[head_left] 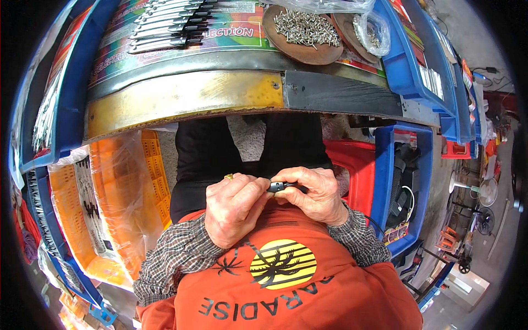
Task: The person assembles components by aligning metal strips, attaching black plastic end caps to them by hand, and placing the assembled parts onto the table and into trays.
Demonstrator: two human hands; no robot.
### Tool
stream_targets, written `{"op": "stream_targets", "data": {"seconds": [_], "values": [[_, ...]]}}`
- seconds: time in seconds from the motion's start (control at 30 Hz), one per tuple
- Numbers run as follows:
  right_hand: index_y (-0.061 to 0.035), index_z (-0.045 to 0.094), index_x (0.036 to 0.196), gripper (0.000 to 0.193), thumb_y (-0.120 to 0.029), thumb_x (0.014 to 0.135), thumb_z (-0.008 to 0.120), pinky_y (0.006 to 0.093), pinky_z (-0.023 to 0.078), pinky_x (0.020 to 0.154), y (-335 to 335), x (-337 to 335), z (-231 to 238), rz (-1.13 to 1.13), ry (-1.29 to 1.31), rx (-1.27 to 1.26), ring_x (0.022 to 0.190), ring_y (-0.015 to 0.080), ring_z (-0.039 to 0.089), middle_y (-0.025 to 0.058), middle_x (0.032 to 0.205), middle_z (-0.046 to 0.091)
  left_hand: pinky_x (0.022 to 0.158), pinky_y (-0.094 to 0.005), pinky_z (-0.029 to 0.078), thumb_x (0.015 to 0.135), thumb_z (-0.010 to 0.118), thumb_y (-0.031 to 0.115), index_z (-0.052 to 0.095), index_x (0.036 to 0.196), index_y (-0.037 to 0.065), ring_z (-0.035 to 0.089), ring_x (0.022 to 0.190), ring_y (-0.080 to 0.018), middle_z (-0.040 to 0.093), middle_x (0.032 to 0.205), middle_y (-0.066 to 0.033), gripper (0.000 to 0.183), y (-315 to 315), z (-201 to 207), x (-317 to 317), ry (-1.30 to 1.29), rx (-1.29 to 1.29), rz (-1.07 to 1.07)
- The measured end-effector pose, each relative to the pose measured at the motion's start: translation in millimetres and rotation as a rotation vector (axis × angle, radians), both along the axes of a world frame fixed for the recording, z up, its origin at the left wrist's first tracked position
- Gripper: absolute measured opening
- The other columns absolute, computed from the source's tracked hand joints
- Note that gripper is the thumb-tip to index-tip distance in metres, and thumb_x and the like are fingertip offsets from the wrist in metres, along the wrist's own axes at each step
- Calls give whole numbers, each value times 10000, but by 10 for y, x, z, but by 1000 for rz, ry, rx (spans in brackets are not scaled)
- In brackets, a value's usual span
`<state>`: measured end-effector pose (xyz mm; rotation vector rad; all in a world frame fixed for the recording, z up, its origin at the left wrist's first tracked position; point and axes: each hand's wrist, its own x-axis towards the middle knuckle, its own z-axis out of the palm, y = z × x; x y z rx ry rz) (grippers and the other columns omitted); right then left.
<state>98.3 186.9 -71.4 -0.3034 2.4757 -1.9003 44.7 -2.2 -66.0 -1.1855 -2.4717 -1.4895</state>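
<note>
Close in front of my body, above my lap, my left hand and my right hand meet. Both are closed, pinching a small dark grey metal piece with round holes in its side. A black part shows beside it under my right fingers; the rest is hidden, so its exact kind does not show. Beyond my hands, on the workbench, lies a row of slim silver metal tools with dark ends. A brown round dish there holds many small silver screws or rivets.
Blue bins flank the bench. An orange crate lined with clear plastic stands at my left. A red stool and a blue crate with black items are at my right. Another brown dish holds a plastic bag.
</note>
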Motion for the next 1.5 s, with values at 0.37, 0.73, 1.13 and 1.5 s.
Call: {"op": "stream_targets", "data": {"seconds": [0.37, 0.73, 1.13, 1.5], "values": [[-7, 633, 1023, 209, -39, 825, 691, 252, 522, 591, 14, -16, -18, -39, 67, -10, 697, 147, 670, 87, 868, 690, 511, -296, 456, 658, 747, -6, 623, 872, 51, 598, 583, -205, 622, 732, -64, 254, 11, -2, -56, -21, 19, -11], [7, 635, 1029, 195, -29, 841, 668, 245, 535, 612, 16, -62, -12, -76, 70, -68, 702, 149, 676, 100, 879, 689, 534, -310, 476, 655, 753, 2, 616, 893, 51, 617, 622, -218, 627, 756, -73, 279, 42, 9, -93, 74, -6, 32], [-1, 666, 990, 219, 11, 772, 683, 272, 481, 589, 340, -589, 519, -309, 397, 403, 661, 150, 603, 82, 771, 634, 534, -319, 477, 652, 731, -35, 613, 890, 45, 608, 622, -229, 618, 767, -77, 277, 38, 250, -298, 150, -13, 55], [-31, 638, 1047, 366, -167, 726, 747, 381, 458, 728, 540, -1175, 551, -414, 566, 910, 870, 276, 503, 91, 928, 550, 494, -287, 450, 679, 735, -47, 638, 866, 36, 561, 543, -184, 626, 725, -78, 226, -9, 297, -448, 141, -8, 160]]}}
